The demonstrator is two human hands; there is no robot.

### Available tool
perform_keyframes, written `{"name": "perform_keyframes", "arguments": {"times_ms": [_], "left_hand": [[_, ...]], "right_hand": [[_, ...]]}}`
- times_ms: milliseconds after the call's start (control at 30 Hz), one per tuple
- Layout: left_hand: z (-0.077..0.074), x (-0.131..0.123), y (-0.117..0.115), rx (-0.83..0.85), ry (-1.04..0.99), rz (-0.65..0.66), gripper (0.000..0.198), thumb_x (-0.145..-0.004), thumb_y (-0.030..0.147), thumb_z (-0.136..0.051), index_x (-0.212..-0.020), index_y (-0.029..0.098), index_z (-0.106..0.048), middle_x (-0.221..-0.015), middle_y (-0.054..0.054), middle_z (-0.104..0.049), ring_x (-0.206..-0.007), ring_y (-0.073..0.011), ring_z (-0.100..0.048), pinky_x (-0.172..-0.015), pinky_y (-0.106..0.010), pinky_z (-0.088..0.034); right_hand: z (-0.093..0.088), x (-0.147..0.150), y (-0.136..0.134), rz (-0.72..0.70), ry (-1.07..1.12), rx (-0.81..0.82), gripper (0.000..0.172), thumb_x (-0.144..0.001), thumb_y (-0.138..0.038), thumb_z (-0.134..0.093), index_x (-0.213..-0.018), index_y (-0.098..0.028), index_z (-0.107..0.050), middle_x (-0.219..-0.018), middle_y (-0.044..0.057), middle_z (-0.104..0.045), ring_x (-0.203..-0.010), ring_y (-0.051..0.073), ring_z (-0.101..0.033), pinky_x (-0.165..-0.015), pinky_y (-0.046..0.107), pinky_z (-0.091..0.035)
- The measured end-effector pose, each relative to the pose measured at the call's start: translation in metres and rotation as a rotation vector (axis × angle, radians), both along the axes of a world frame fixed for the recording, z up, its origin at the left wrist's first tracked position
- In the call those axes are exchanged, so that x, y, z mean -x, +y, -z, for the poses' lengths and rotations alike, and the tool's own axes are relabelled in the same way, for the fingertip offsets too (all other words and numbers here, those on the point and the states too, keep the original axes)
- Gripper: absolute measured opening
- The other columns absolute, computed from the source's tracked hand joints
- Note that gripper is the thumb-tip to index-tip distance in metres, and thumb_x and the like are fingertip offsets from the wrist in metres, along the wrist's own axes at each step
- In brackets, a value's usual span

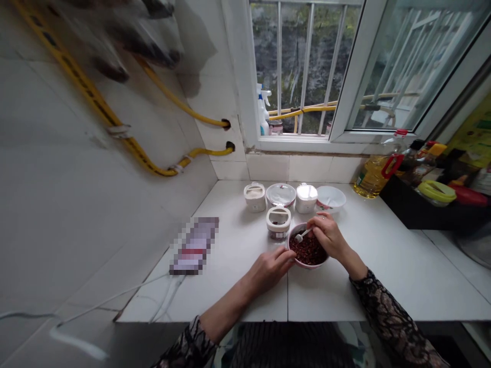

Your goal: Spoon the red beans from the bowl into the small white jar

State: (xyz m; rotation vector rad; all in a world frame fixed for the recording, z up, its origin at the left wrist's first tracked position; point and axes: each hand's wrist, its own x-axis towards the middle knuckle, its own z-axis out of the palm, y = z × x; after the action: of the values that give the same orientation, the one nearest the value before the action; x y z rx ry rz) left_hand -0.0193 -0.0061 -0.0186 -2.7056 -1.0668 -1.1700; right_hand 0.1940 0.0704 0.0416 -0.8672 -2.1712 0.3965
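My left hand (271, 267) grips the near left rim of a bowl (311, 266) with a pink-white edge. Dark red flakes, like crushed dried chilli (309, 252), fill much of it. My right hand (329, 236) is closed round the handle of a small white spoon (303, 235), its tip down at the flakes near the bowl's left side. Just left of the bowl stands a clear-walled seasoning jar (279, 234) with a cream lid. Part of the bowl's right rim is hidden behind my right hand.
Behind stand a jar of pale grains (254, 198), a covered bowl (281, 195), another lidded jar (306, 198) and a white bowl (331, 198). An oil bottle (370, 176) and a black condiment box (406, 207) are at right. A blurred-out flat object (194, 248) with cables lies left.
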Motion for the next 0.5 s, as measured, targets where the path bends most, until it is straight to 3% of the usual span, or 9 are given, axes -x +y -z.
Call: {"name": "perform_keyframes", "arguments": {"times_ms": [167,333,500], "left_hand": [[-0.0013,-0.0008,0.0002,-0.021,-0.014,0.003,0.017,-0.101,0.024,-0.042,-0.105,0.016,-0.056,-0.084,-0.005,-0.063,-0.068,-0.012,-0.064,-0.058,-0.02,-0.053],[-0.0026,-0.0009,0.0002,-0.022,-0.01,0.008,0.017,-0.101,0.024,-0.042,-0.104,0.015,-0.056,-0.083,-0.005,-0.063,-0.066,-0.0118,-0.064,-0.056,-0.019,-0.053],[-0.0015,-0.001,0.0003,-0.028,-0.026,0.015,0.017,-0.101,0.023,-0.042,-0.105,0.015,-0.056,-0.084,-0.005,-0.063,-0.068,-0.0129,-0.065,-0.058,-0.021,-0.054]], "right_hand": [[-0.0009,-0.0016,0.0007,0.088,0.111,0.155,0.02,-0.082,-0.019,-0.041,-0.072,-0.023,-0.058,-0.055,-0.001,-0.066,-0.072,0.022,-0.062,-0.091,0.04,-0.039],[-0.0002,-0.0006,0.0016,0.097,0.154,0.256,0.02,-0.079,-0.02,-0.042,-0.069,-0.023,-0.06,-0.052,-0.003,-0.065,-0.062,0.019,-0.061,-0.089,0.038,-0.041],[-0.0002,0.0005,0.0016,0.103,0.264,0.407,0.018,-0.077,-0.022,-0.044,-0.069,-0.022,-0.06,-0.051,-0.003,-0.063,-0.053,0.017,-0.06,-0.069,0.031,-0.046]]}}
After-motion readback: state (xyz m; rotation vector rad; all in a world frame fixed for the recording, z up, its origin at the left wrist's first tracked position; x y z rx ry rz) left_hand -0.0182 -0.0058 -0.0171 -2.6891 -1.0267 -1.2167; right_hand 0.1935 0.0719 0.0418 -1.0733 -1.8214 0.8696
